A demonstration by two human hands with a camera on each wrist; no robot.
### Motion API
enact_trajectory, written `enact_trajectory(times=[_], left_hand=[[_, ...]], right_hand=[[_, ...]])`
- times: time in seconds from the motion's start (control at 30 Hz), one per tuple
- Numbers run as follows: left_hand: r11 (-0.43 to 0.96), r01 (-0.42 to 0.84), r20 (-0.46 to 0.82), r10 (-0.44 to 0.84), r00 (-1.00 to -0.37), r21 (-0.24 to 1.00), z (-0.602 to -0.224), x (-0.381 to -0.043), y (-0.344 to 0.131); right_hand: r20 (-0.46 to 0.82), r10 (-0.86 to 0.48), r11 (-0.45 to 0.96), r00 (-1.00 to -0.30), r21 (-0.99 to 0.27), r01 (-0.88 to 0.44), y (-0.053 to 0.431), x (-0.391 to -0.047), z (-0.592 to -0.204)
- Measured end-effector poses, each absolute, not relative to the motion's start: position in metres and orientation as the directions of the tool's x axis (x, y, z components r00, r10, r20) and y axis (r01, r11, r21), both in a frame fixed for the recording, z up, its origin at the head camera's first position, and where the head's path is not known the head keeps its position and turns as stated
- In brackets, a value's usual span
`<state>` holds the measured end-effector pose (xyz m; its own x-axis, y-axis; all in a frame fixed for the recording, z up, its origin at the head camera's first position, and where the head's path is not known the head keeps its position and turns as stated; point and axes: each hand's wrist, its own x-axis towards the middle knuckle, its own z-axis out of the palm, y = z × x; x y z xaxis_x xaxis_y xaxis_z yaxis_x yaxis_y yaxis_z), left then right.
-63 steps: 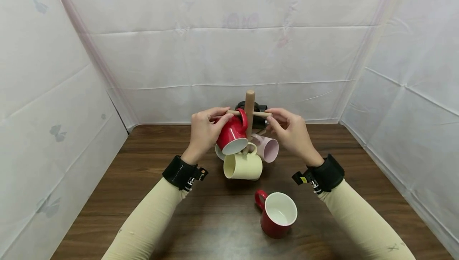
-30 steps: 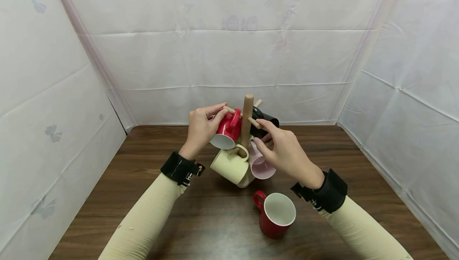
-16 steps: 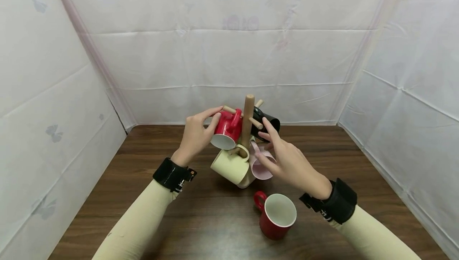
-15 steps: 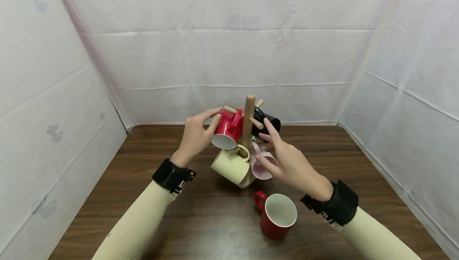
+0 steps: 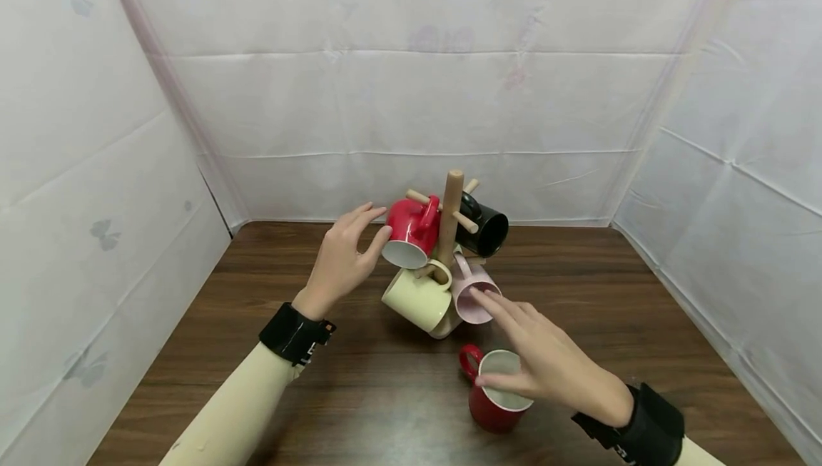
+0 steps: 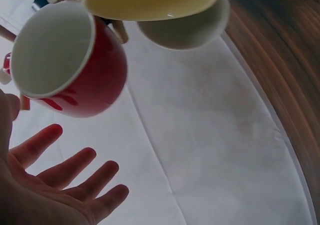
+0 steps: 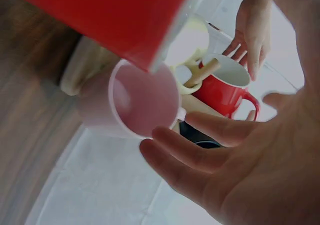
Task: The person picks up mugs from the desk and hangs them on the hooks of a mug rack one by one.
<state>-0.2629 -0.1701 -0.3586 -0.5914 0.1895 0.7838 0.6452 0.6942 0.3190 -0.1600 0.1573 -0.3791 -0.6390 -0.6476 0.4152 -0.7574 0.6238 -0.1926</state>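
Note:
A wooden mug tree (image 5: 452, 216) holds several mugs by their handles. My left hand (image 5: 340, 259), fingers spread, is beside the bright red mug (image 5: 414, 227) on the upper left peg; in the left wrist view its fingers stand apart from that mug (image 6: 107, 77). My right hand (image 5: 546, 359) reaches with extended fingers over a darker red mug (image 5: 493, 414) standing upright on the table, partly covering its white inside. The right wrist view has this mug (image 7: 115, 15) close by, and the hand grips nothing. An upper front peg (image 5: 465, 222) bears no mug.
On the tree hang a black mug (image 5: 488, 230) at upper right, a pale yellow mug (image 5: 417, 298) at lower front and a pink mug (image 5: 464, 284) at lower right. A whitish mug (image 6: 185, 32) shows behind the yellow one. White sheeting (image 5: 411, 102) encloses the wooden table (image 5: 359, 380).
The tree was turned between the first two frames. Since then both hands have let go of the pegs: the left drew back leftward, the right came down toward the standing red mug.

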Motion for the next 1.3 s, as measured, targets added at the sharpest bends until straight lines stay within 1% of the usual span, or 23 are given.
enact_trajectory(times=[0.1,0.27,0.37,0.6,0.73,1.0,1.3], left_hand=[[0.723,0.622,0.780,0.189,-0.597,0.301,-0.363,-0.262,-0.175],[0.750,0.599,0.775,0.191,-0.603,0.281,-0.372,-0.260,-0.182],[0.762,0.579,0.754,0.192,-0.629,0.289,-0.378,-0.258,-0.186],[0.787,0.513,0.683,0.166,-0.711,0.343,-0.389,-0.251,-0.196],[0.795,0.490,0.659,0.158,-0.735,0.357,-0.393,-0.249,-0.199],[0.796,0.484,0.657,0.150,-0.739,0.363,-0.399,-0.248,-0.200],[0.793,0.498,0.671,0.158,-0.725,0.352,-0.403,-0.248,-0.199]], right_hand=[[0.389,-0.666,0.632,-0.637,-0.161,-0.758,0.164,-0.153,-0.388],[0.333,-0.671,0.646,-0.662,-0.175,-0.743,0.170,-0.144,-0.397],[0.307,-0.688,0.636,-0.658,-0.181,-0.750,0.171,-0.141,-0.400],[0.246,-0.713,0.626,-0.656,-0.196,-0.755,0.173,-0.138,-0.405],[0.235,-0.723,0.613,-0.650,-0.215,-0.760,0.173,-0.138,-0.409],[0.233,-0.712,0.622,-0.662,-0.229,-0.749,0.172,-0.137,-0.411],[0.276,-0.734,0.567,-0.621,-0.254,-0.783,0.174,-0.140,-0.414]])
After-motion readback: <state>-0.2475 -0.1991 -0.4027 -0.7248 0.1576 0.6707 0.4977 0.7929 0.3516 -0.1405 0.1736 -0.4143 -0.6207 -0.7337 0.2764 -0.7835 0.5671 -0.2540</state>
